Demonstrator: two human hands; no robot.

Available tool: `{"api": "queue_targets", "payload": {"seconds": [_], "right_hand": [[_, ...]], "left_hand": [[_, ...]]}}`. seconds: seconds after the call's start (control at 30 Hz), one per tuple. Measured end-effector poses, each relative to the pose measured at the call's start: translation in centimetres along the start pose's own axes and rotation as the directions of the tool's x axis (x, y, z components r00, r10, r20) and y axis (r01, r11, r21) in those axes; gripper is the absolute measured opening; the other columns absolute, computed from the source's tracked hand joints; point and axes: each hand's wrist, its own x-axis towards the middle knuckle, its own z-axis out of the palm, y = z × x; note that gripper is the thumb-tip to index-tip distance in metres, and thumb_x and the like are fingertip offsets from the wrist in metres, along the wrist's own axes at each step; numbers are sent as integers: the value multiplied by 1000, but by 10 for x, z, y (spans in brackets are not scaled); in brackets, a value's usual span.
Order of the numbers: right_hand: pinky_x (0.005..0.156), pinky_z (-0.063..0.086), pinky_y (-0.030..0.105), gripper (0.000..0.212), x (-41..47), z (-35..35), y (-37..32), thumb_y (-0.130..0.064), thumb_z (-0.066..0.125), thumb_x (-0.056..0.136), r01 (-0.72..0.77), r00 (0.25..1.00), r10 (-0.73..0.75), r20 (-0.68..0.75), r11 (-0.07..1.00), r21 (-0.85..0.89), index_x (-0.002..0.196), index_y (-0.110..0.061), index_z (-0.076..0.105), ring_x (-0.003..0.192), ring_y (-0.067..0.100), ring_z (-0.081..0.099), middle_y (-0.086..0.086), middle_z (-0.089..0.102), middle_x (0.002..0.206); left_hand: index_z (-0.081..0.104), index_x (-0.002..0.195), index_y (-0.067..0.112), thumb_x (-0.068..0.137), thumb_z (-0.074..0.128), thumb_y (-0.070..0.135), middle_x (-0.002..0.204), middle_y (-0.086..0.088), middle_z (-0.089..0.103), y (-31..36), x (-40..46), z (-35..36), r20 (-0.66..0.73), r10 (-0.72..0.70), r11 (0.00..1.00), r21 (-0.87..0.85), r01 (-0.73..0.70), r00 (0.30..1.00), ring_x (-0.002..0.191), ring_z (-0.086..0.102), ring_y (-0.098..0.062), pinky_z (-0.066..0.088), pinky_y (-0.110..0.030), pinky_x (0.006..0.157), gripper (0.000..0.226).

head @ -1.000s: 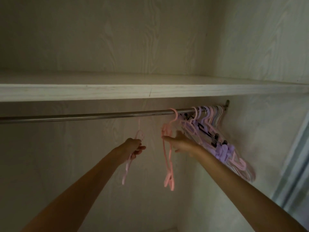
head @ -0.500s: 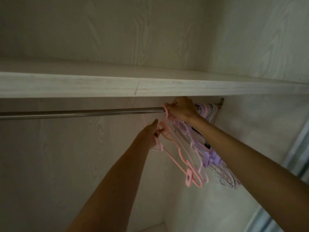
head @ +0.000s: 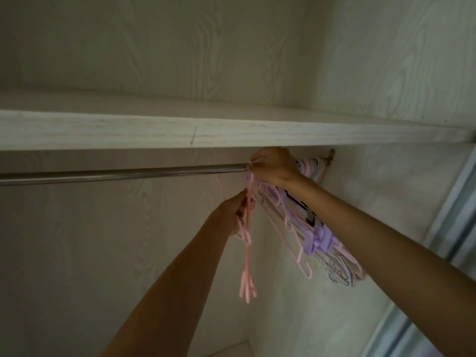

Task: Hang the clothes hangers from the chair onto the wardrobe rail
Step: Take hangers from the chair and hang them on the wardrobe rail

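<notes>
Pinched between the fingertips of the right hand (head: 274,164), the hook of a pink hanger (head: 247,229) is held right at the rail (head: 123,174), just under the shelf (head: 180,134). Whether the hook is fully over the rail cannot be told; it is hidden by the fingers. The hanger body hangs below, edge-on to the camera. The left hand (head: 233,212) is curled round the upper part of it, and possibly round a second pink hanger; the strands overlap too much to be separated.

The hangers already hung (head: 319,235) are bunched at the right end of the rail, near its bracket (head: 331,153), and splayed out toward the side wall.

Risks, as judged from here:
- Hook released before it is seated: the hanger would drop to the wardrobe floor. Cause: little clearance between rail and shelf, and the hook tip blocked from view by the hand.
- Snagging: the pink hanger sits against the first hangers of the bunch, so its clips or lower bar could be caught in them, and neighbours dragged when it is slid or let go.
- If two hangers are gripped by the left hand, the second could be pulled off or tangled when the first is released.
- Lighting is dim, so seating is better confirmed by feel than by sight.
</notes>
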Motion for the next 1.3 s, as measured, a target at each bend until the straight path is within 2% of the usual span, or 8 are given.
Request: {"api": "queue_targets", "payload": {"seconds": [0.13,0.23,0.4,0.97,1.13,1.2,1.23,1.3], "right_hand": [[97,39,32,63,-10,-13,8,-47,63,84,229,973,-220,66,922,-312,138,-20,44,124,24,50,6,52,137],[109,28,37,65,-11,-3,13,-45,58,87,372,926,-309,215,841,-393,143,-21,35,132,26,39,6,42,144],[109,25,36,62,-10,7,28,-33,60,88,319,947,-287,142,872,-370,143,-17,36,130,27,42,9,50,139],[108,28,40,62,3,-16,86,-37,69,80,242,970,-230,82,861,-448,134,-18,46,133,25,38,5,44,143],[78,48,35,24,-45,3,44,-22,64,81,315,880,-379,-285,917,-245,100,-8,68,96,32,62,12,69,99],[78,52,35,29,-65,18,16,-31,54,92,152,988,-151,37,988,-9,93,-7,70,87,28,65,12,71,92],[83,52,34,42,-75,26,3,-41,46,95,-43,942,9,336,995,92,98,-5,68,86,26,65,13,71,97],[89,47,33,63,-91,39,-17,-57,32,95,-411,636,180,751,902,131,116,-4,59,90,23,62,13,67,114]], "left_hand": [[59,81,10,90,58,33,60,2,48,-9,-8,-11,-157,82,983,173,-54,984,48,33,-5,30,-14,35,24],[56,75,11,97,47,24,64,2,54,-10,-20,-21,-214,171,963,244,-117,962,38,36,-3,27,-11,32,28],[53,75,10,101,35,20,40,7,60,9,-41,-47,-132,124,975,199,-96,983,23,40,1,23,-8,27,34],[53,72,12,100,36,31,57,-1,63,19,-65,-69,-18,-21,946,323,26,1000,36,52,-6,35,-9,34,38],[51,75,17,102,31,36,72,2,58,5,-95,-77,-125,45,748,662,49,991,47,50,-6,34,-18,47,39],[49,73,17,102,31,33,72,1,56,-9,-107,-71,-141,59,733,678,53,988,54,47,-10,35,-20,50,38],[48,72,17,102,31,31,72,1,55,-17,-112,-68,-152,69,729,682,54,986,56,46,-11,37,-21,52,37],[46,70,17,101,30,28,71,1,51,-34,-116,-60,-146,90,745,667,31,985,57,44,-12,38,-23,54,37]]}}
